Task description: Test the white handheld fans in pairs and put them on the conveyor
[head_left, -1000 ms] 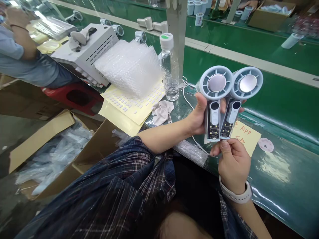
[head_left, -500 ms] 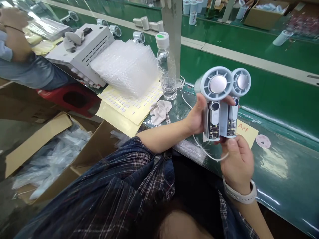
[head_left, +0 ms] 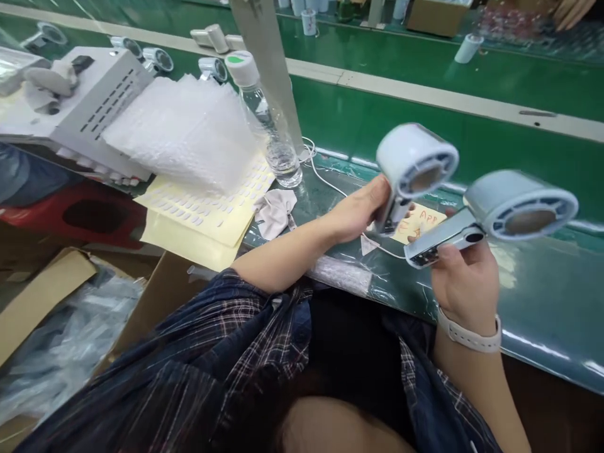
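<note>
1. Left hand clenched around handle of left fan, above yellow note.
2. Right hand grasping right fan, tilted rightward, just apart from the first.
3. Both raised over near green bench.

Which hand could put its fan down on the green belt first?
Probably the right hand: its fan already lies nearly flat, low over the green belt. The left hand holds its fan more upright.

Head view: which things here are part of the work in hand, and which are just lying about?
In hand:
left hand gripping one handheld fan
right hand gripping the other handheld fan

Lying about:
water bottle
bubble wrap stack
sticker sheets
grey cloth
yellow note
white cable
</note>
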`<act>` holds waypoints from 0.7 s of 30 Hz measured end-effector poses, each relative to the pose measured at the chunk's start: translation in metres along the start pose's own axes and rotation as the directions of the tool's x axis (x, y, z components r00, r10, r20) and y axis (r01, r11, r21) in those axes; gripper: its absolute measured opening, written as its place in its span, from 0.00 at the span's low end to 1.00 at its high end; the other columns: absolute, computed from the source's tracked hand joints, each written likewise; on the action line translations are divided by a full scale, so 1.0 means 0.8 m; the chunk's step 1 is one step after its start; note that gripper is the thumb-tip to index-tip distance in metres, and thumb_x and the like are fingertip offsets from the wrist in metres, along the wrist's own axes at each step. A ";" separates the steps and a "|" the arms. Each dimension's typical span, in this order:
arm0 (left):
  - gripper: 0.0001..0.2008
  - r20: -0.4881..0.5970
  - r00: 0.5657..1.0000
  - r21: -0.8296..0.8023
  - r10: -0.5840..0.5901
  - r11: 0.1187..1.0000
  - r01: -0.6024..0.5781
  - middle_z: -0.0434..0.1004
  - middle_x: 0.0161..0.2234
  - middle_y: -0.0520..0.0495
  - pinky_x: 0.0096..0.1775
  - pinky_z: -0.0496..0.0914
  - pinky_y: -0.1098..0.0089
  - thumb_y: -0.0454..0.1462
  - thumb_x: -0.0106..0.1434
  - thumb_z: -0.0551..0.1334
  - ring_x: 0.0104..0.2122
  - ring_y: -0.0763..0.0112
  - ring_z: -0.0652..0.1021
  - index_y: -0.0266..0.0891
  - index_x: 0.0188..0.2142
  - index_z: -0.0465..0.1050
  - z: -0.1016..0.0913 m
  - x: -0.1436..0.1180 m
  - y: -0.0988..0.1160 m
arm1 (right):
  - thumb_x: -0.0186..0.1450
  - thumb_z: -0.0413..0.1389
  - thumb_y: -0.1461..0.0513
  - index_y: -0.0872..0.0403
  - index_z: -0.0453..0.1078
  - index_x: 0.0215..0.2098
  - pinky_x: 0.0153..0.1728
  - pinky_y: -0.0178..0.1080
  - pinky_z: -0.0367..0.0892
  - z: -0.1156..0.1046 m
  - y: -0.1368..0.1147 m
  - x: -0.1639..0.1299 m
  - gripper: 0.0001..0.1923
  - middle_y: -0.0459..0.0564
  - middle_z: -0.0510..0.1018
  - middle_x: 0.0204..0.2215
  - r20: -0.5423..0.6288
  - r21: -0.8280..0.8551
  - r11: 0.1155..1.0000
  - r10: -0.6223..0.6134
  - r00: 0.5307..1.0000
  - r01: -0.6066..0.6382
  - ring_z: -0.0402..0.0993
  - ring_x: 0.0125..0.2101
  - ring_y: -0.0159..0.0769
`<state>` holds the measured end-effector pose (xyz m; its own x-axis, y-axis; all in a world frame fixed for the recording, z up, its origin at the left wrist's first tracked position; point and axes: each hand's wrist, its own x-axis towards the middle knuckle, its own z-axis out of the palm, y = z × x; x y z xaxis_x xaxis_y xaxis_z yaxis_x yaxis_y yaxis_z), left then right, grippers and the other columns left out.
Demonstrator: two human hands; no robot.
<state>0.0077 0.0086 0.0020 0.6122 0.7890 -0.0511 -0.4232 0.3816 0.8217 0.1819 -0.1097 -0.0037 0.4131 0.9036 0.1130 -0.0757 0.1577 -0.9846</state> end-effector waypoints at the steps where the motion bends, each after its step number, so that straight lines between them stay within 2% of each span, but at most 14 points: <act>1: 0.32 0.003 0.999 0.006 -0.037 0.999 0.037 0.84 0.49 0.42 0.56 0.78 0.51 0.65 0.58 0.70 0.56 0.47 0.81 0.45 0.49 0.79 0.001 0.001 0.000 | 0.58 0.73 0.44 0.46 0.74 0.47 0.47 0.53 0.79 0.000 -0.003 0.001 0.26 0.51 0.80 0.46 -0.004 0.019 1.000 0.013 1.000 -0.013 0.80 0.46 0.46; 3: 0.34 0.042 0.995 0.047 -0.094 0.995 0.092 0.83 0.48 0.41 0.50 0.80 0.53 0.66 0.60 0.67 0.49 0.50 0.83 0.46 0.54 0.75 0.003 -0.001 0.003 | 0.60 0.71 0.43 0.46 0.73 0.48 0.44 0.49 0.80 0.001 -0.008 0.001 0.26 0.50 0.80 0.43 -0.014 0.047 0.998 0.040 0.999 -0.040 0.80 0.43 0.43; 6: 0.36 0.093 0.991 0.065 -0.097 0.994 0.091 0.80 0.46 0.45 0.43 0.79 0.61 0.59 0.55 0.75 0.43 0.58 0.83 0.45 0.55 0.70 0.009 -0.010 0.009 | 0.63 0.70 0.46 0.46 0.72 0.50 0.43 0.46 0.80 0.001 -0.015 -0.001 0.24 0.49 0.81 0.42 -0.006 0.104 0.992 0.073 0.997 -0.072 0.81 0.39 0.39; 9: 0.37 0.153 0.985 0.072 -0.078 0.995 0.068 0.76 0.44 0.48 0.44 0.76 0.65 0.47 0.50 0.80 0.42 0.65 0.81 0.43 0.53 0.65 0.015 -0.017 0.013 | 0.66 0.69 0.49 0.47 0.72 0.49 0.40 0.45 0.81 0.000 -0.017 -0.006 0.19 0.47 0.82 0.39 0.011 0.147 0.988 0.055 0.998 -0.056 0.80 0.34 0.37; 12: 0.34 0.174 0.982 0.079 -0.077 0.995 0.064 0.75 0.43 0.49 0.45 0.74 0.64 0.39 0.51 0.78 0.40 0.68 0.79 0.42 0.52 0.62 0.015 -0.015 0.010 | 0.66 0.69 0.54 0.49 0.74 0.48 0.37 0.44 0.82 -0.002 -0.014 -0.009 0.16 0.48 0.82 0.40 0.046 0.199 0.978 0.054 0.997 -0.063 0.81 0.35 0.38; 15: 0.31 0.188 0.982 0.102 -0.029 0.995 0.010 0.75 0.41 0.50 0.43 0.73 0.64 0.37 0.53 0.76 0.38 0.70 0.79 0.42 0.50 0.61 0.011 -0.010 0.002 | 0.64 0.69 0.58 0.49 0.76 0.47 0.37 0.43 0.82 -0.003 -0.012 -0.011 0.14 0.48 0.82 0.41 0.081 0.240 0.968 0.048 0.996 -0.066 0.81 0.36 0.38; 21: 0.30 0.261 0.964 0.148 0.059 0.984 -0.100 0.75 0.42 0.51 0.44 0.75 0.63 0.38 0.55 0.76 0.37 0.70 0.81 0.42 0.50 0.61 -0.001 -0.005 -0.003 | 0.62 0.70 0.58 0.49 0.78 0.48 0.33 0.39 0.81 -0.003 -0.014 -0.012 0.17 0.48 0.84 0.39 0.104 0.250 0.964 0.070 0.992 -0.094 0.81 0.33 0.37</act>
<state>0.0056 0.0048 -0.0001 0.7395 0.6568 0.1471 -0.3790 0.2258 0.8974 0.1808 -0.1207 0.0060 0.3101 0.9490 0.0570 -0.3388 0.1663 -0.9261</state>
